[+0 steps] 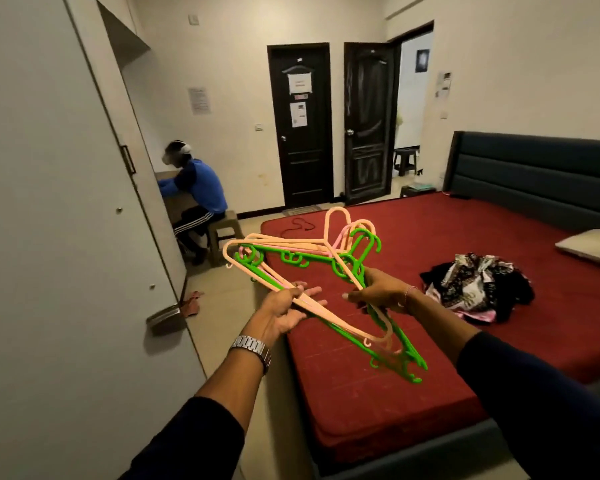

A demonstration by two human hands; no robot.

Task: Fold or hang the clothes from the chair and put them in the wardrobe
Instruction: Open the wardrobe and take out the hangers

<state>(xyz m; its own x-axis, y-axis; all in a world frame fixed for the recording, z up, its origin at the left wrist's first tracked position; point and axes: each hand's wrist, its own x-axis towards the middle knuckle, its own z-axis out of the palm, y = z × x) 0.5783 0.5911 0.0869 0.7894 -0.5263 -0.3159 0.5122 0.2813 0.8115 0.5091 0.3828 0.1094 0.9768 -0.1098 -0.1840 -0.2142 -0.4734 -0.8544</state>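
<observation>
mostly, the left of the frame is filled by the pale wardrobe [49, 202], doors closed. right of centre spreads the bed [430, 341] in its red sheet, with a heap of patterned clothes [478, 289] at mid right and a pillow [593, 245] beyond. at centre, a bundle of green and peach hangers [312, 268] is held over the bed corner: the left hand [288, 310] curls round one side, the right hand [381, 289] grips the other.
</observation>
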